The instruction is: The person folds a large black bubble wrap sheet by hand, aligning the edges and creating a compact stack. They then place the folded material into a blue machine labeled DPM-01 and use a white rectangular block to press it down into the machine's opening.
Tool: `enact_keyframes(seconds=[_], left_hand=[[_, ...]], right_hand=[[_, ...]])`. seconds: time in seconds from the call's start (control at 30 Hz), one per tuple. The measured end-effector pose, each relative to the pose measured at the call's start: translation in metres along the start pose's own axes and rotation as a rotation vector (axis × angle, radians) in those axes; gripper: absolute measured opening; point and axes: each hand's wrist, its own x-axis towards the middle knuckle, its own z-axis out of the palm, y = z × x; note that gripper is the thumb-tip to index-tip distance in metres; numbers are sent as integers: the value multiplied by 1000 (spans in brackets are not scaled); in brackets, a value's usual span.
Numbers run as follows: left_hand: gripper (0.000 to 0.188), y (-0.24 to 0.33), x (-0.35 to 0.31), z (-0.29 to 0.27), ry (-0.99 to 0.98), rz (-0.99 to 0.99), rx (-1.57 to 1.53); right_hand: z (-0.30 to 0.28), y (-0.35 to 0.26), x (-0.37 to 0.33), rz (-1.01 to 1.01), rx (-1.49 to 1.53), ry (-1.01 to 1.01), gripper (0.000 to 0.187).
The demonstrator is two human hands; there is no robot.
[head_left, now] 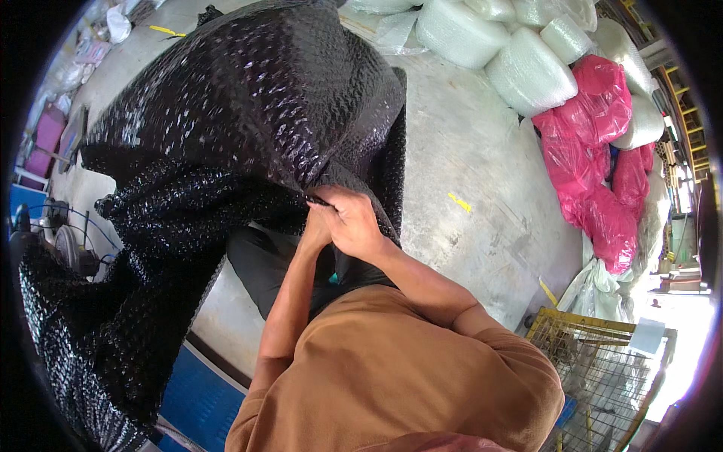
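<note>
Black bubble wrap: we pinch its edge, right hand closed; left hand seemingly too; hem could slip.

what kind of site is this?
Likely a packaging warehouse or workshop: bare concrete floor, piled white bubble-wrap rolls and pink bags, and both hands gripping a large black bubble-wrap sheet.
</note>
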Motion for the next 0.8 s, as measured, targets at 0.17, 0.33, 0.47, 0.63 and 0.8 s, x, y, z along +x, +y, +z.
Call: enact_keyframes(seconds=[0.17, 0.33, 0.47, 0.63, 0.8], left_hand=[[39, 46, 21, 16, 220, 31, 478], [42, 168, 30, 103, 471, 323, 191], [48, 259, -6, 91, 309, 552, 45], [67, 306, -33, 45, 488, 883, 120], [60, 236, -29, 10, 539, 477, 480]], right_hand=[[-12, 4, 3, -271, -174, 148, 54], [-11, 58, -20, 144, -251, 100, 106], [-38, 106, -64, 536, -429, -35, 61], [-92, 193, -102, 609, -608, 163, 42], [-150, 163, -4, 419, -627, 500, 30]])
